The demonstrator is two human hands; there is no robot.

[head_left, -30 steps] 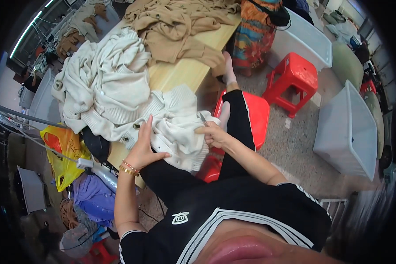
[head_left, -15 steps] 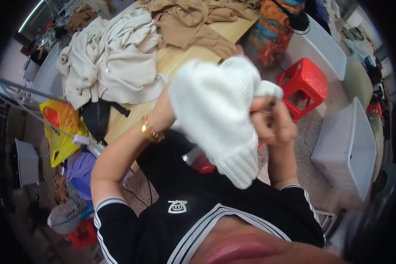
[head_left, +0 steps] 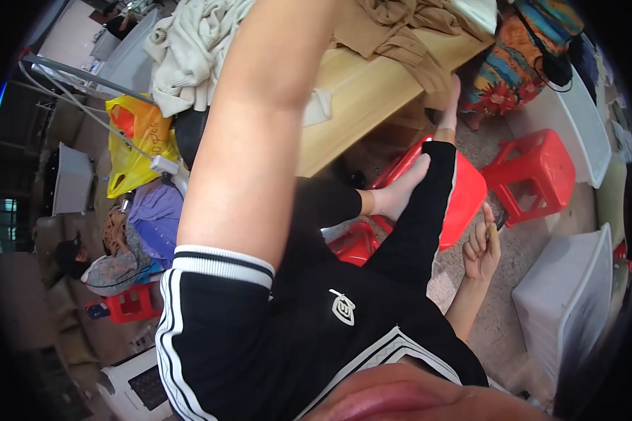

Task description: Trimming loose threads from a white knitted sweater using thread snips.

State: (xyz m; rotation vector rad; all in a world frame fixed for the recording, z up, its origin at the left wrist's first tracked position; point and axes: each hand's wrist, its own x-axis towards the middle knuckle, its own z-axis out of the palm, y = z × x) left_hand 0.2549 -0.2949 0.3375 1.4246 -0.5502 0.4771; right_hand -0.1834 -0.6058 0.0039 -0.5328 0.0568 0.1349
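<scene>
My left forearm [head_left: 249, 140] stretches up across the picture over the wooden table [head_left: 372, 84]. Its hand is beyond the top edge, so what it holds or touches is hidden. Low on the right, my right hand [head_left: 482, 247] is held up beside a red plastic stool [head_left: 463, 200], fingers curled and the index finger raised. Something small and yellowish shows at its fingertips, too small to name. Past my left arm lies a heap of cream knitwear [head_left: 193, 56]; brown knit garments [head_left: 393, 31] spread over the table's far side. White ribbed knitwear [head_left: 476, 10] shows at the top.
Another red stool [head_left: 537, 172] and a pale plastic bin [head_left: 565, 302] stand at right. A patterned orange and blue cloth [head_left: 516, 59] hangs near the table corner. At left are a yellow bag [head_left: 137, 144], a cable with a white socket block [head_left: 163, 165] and a seated person [head_left: 109, 270].
The white knit piece has left my hands. My left arm has swung up and forward out of view; my right hand has lowered and drawn back. The view has shifted, showing my legs.
</scene>
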